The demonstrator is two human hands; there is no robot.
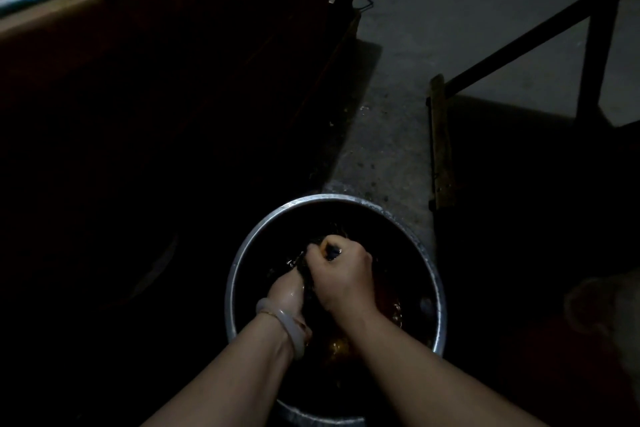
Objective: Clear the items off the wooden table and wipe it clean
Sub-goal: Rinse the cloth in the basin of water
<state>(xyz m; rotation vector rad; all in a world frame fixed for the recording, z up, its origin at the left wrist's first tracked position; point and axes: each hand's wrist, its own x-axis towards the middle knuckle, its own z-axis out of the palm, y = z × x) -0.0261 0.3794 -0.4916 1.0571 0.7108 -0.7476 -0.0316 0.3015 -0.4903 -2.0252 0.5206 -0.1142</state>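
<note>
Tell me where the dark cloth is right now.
In the head view, low and centre: the dark cloth is clenched between the left hand and right hand, over the metal basin on the floor.

No writing, label, brand or number can be read anywhere in this dim view. The metal basin point(437, 274) shows no legible marking either.

You are working in a dim, plain domestic room, likely a home. Evidence: a bare concrete floor point(398, 56) is carrying a round metal basin point(438, 288). Left of the basin, a dark wooden furniture side point(166, 56) is rising. Beyond the basin, right, a dark wooden frame point(595, 56) is standing.
</note>
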